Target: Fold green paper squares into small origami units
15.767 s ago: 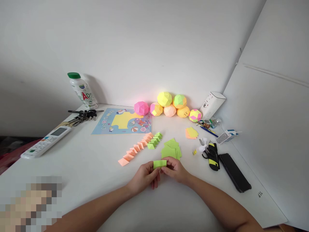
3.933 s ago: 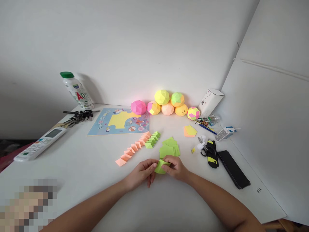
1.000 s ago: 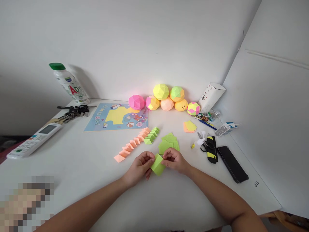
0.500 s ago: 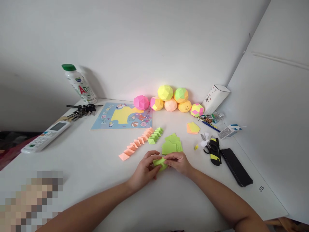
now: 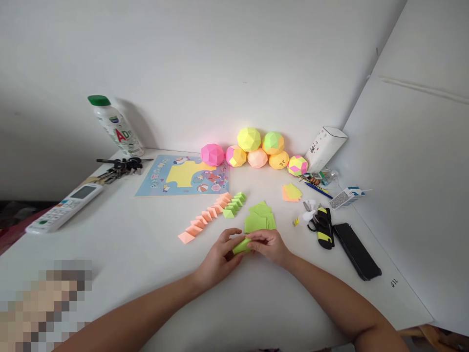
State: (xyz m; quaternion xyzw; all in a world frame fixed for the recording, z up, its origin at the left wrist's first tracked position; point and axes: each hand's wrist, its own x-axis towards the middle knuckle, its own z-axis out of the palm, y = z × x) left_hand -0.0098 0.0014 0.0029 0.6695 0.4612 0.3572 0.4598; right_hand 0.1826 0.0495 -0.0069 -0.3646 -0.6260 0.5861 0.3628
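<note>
Both of my hands meet low on the white table [image 5: 146, 274] over a small folded green paper [image 5: 241, 246]. My left hand [image 5: 219, 258] pinches its left end with curled fingers. My right hand [image 5: 268, 244] presses and grips its right end. Just beyond them lies a loose stack of green paper squares [image 5: 258, 219]. A row of folded orange and green paper units [image 5: 212, 216] runs diagonally to the left of that stack.
Several paper polyhedron balls [image 5: 256, 149] line the back wall. A sticker sheet [image 5: 185, 176], keys [image 5: 120, 166], a remote [image 5: 64, 208] and a bottle [image 5: 115, 126] are at the left. Scissors [image 5: 322, 226], a black phone [image 5: 357, 251], sticky notes [image 5: 292, 192] and a white box [image 5: 325, 146] sit at the right.
The green paper was held up and opened out between my hands a second ago; it is now flattened into a narrow strip and pressed down near the table.
</note>
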